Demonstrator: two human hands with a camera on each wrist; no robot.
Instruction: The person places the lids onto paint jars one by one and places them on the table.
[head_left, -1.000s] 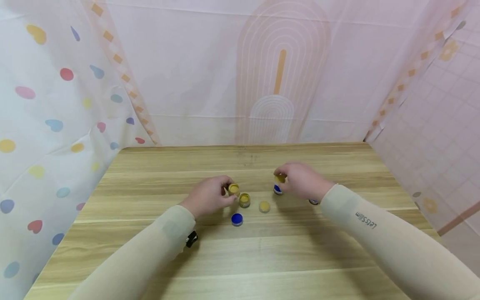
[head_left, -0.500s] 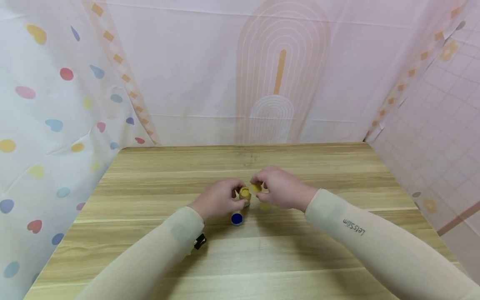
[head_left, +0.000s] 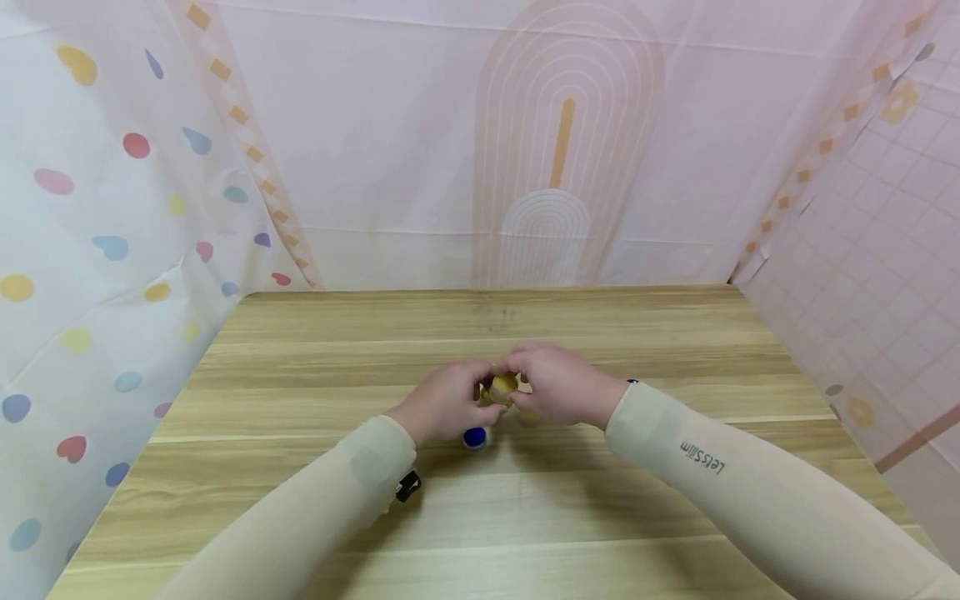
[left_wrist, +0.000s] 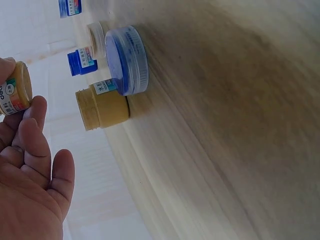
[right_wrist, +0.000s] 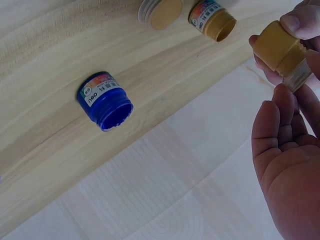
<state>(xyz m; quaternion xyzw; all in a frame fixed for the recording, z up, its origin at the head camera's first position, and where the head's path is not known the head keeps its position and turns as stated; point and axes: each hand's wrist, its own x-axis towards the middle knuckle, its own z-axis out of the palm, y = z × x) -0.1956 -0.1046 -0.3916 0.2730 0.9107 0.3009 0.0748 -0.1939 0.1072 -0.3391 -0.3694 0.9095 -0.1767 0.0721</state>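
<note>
Held jar [right_wrist: 273,47]: between our left hand [head_left: 448,400] and right hand [head_left: 558,385].
Near lid [head_left: 475,437]: on the worktop [head_left: 487,517], our side of the left hand.
Other lid [right_wrist: 166,14]: below our right hand.

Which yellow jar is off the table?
The yellow jar in the left hand, with the right hand holding a lid at its mouth. The other yellow jar stands uncapped on the table, untouched.

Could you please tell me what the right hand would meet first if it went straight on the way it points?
Beyond the lid it pinches, probably the yellow jar in the left hand, though the exact gap is unclear.
</note>
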